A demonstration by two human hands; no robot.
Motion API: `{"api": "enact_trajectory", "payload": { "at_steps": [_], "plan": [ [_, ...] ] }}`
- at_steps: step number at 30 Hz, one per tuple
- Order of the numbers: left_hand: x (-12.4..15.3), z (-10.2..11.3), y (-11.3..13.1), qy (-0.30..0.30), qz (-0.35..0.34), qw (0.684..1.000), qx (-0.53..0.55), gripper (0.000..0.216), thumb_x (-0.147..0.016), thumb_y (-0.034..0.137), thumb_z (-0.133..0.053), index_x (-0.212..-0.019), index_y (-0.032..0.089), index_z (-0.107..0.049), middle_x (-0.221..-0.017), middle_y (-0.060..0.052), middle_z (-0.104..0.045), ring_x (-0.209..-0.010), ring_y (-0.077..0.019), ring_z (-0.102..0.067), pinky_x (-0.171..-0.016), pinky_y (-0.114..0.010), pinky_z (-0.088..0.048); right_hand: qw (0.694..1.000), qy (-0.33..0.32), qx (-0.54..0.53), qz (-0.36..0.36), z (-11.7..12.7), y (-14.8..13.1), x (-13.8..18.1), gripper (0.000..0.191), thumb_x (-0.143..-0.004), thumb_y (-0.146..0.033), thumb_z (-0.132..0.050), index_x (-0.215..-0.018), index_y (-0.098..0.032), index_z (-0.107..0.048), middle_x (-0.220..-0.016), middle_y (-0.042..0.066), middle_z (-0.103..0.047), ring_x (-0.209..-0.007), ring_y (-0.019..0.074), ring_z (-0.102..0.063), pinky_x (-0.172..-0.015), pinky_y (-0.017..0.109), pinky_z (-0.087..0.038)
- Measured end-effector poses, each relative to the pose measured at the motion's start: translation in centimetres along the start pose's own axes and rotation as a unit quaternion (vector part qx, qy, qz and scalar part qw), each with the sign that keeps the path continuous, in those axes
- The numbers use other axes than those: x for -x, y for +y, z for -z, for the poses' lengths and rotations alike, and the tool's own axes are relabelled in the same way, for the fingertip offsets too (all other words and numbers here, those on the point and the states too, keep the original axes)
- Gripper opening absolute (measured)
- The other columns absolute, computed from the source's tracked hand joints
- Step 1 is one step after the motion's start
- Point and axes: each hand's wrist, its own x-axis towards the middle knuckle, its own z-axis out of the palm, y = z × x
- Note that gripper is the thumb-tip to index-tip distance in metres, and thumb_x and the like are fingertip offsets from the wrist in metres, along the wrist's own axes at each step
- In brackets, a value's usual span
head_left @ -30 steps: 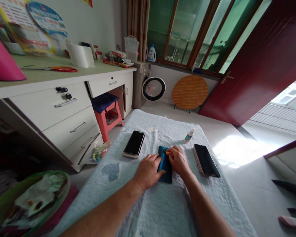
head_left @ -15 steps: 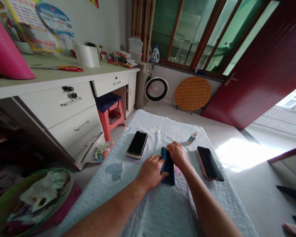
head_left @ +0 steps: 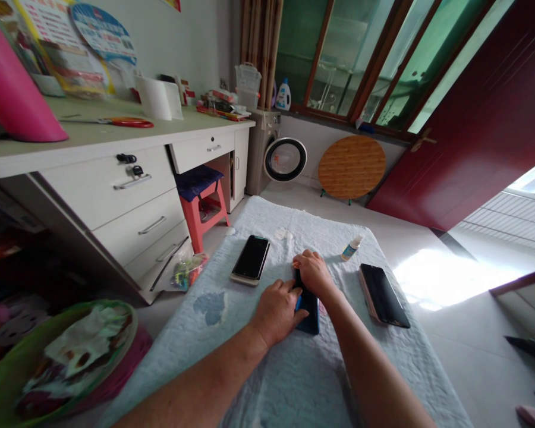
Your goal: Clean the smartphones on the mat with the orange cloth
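Note:
A blue phone (head_left: 311, 310) stands tipped up on its long edge on a pale blue quilted cloth (head_left: 289, 374). My left hand (head_left: 280, 309) grips its left side with curled fingers. My right hand (head_left: 311, 274) is closed over its far end and top edge. A black phone (head_left: 251, 259) lies flat to the left of my hands. Another dark phone with a pink edge (head_left: 384, 294) lies flat to the right. A small white bottle (head_left: 352, 248) lies on the cloth beyond my right hand.
A white desk with drawers (head_left: 129, 190) runs along the left, with a pink stool (head_left: 200, 202) under it. A green basin of scraps (head_left: 62, 362) sits at the lower left. A small washing machine (head_left: 276, 156), a round wooden board (head_left: 351, 167) and a dark red door (head_left: 472, 119) stand beyond.
The blue phone went from lying flat with its back up to tipped on its edge between my hands. My right hand slid over its far end. The view shifted slightly.

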Motion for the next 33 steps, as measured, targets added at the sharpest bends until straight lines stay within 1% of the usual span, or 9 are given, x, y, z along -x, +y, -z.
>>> {"api": "enact_trajectory", "payload": {
  "at_steps": [5,8,11,13,16,19,24,27,33],
  "plan": [
    [0.1,-0.1,0.3,-0.002,0.005,1.0,-0.011,0.04,-0.081,0.045,-0.063,-0.112,0.02,-0.061,-0.12,-0.01,-0.06,-0.104,-0.0286,-0.054,-0.089,-0.041,-0.043,0.999,-0.017,0.004,-0.038,0.1,1.7,0.1,0.027,-0.09,-0.02,-0.041,-0.097,-0.023,-0.068,-0.095,0.009,-0.059,-0.086,0.0211,-0.049,-0.073,0.03,-0.032],
    [0.1,-0.1,0.3,-0.006,0.008,1.0,-0.013,0.044,-0.08,0.045,-0.064,-0.116,0.021,-0.06,-0.125,-0.01,-0.058,-0.108,-0.0291,-0.053,-0.091,-0.041,-0.043,0.999,-0.026,0.008,-0.044,0.0,3.1,0.4,0.028,-0.09,-0.019,-0.041,-0.098,-0.022,-0.067,-0.094,0.009,-0.06,-0.084,0.0194,-0.05,-0.076,0.03,-0.032],
    [0.1,-0.1,0.2,-0.008,0.0,1.0,-0.008,0.05,-0.077,0.05,-0.066,-0.117,0.021,-0.059,-0.124,-0.011,-0.058,-0.108,-0.0297,-0.053,-0.092,-0.041,-0.043,0.998,-0.023,0.008,-0.054,-0.1,4.5,1.0,0.028,-0.089,-0.018,-0.041,-0.099,-0.021,-0.067,-0.093,0.008,-0.06,-0.084,0.0182,-0.052,-0.078,0.029,-0.032],
    [0.2,0.0,0.1,-0.01,-0.008,1.0,-0.005,0.059,-0.072,0.056,-0.069,-0.117,0.02,-0.059,-0.122,-0.012,-0.058,-0.107,-0.0311,-0.053,-0.091,-0.042,-0.043,0.998,-0.019,0.004,-0.063,-0.1,5.2,1.4,0.028,-0.09,-0.019,-0.041,-0.099,-0.021,-0.067,-0.092,0.008,-0.06,-0.084,0.0181,-0.052,-0.078,0.029,-0.033],
    [0.3,0.0,-0.1,-0.021,-0.023,1.0,-0.005,0.08,-0.058,0.066,-0.073,-0.119,0.018,-0.056,-0.122,-0.014,-0.057,-0.108,-0.034,-0.051,-0.091,-0.044,-0.043,0.998,-0.019,-0.003,-0.066,-0.1,5.7,1.7,0.027,-0.09,-0.02,-0.041,-0.098,-0.02,-0.067,-0.091,0.008,-0.06,-0.083,0.0181,-0.053,-0.077,0.028,-0.033],
    [0.4,0.1,-0.2,-0.034,-0.037,0.999,-0.01,0.091,-0.049,0.069,-0.075,-0.122,0.018,-0.054,-0.125,-0.015,-0.055,-0.11,-0.0353,-0.05,-0.092,-0.045,-0.042,0.998,-0.018,-0.001,-0.065,-0.2,5.4,1.6,0.027,-0.09,-0.019,-0.041,-0.096,-0.019,-0.067,-0.091,0.008,-0.06,-0.084,0.0182,-0.053,-0.077,0.028,-0.033],
    [0.4,0.0,0.0,-0.029,-0.035,0.999,-0.029,0.078,-0.059,0.062,-0.073,-0.119,0.016,-0.055,-0.125,-0.016,-0.055,-0.108,-0.0345,-0.05,-0.092,-0.046,-0.042,1.0,0.016,-0.005,-0.027,-0.4,3.2,1.0,0.028,-0.091,-0.017,-0.039,-0.094,-0.019,-0.067,-0.092,0.008,-0.06,-0.086,0.0178,-0.051,-0.082,0.028,-0.033],
    [0.4,0.0,0.4,-0.026,-0.021,0.999,-0.033,0.076,-0.06,0.062,-0.072,-0.117,0.016,-0.055,-0.123,-0.016,-0.056,-0.106,-0.0347,-0.051,-0.091,-0.047,-0.043,0.999,0.034,-0.014,-0.014,-0.5,1.8,0.8,0.028,-0.091,-0.017,-0.04,-0.096,-0.019,-0.067,-0.093,0.008,-0.06,-0.087,0.0179,-0.051,-0.082,0.027,-0.033],
    [0.5,-0.2,0.7,-0.032,0.003,0.998,-0.046,0.075,-0.062,0.065,-0.068,-0.118,0.017,-0.054,-0.123,-0.016,-0.055,-0.107,-0.0337,-0.051,-0.091,-0.046,-0.042,0.999,0.031,-0.04,0.003,-0.3,0.4,1.0,0.024,-0.09,-0.018,-0.045,-0.095,-0.02,-0.068,-0.094,0.007,-0.059,-0.088,0.0177,-0.049,-0.083,0.027,-0.033]
  ]
}}
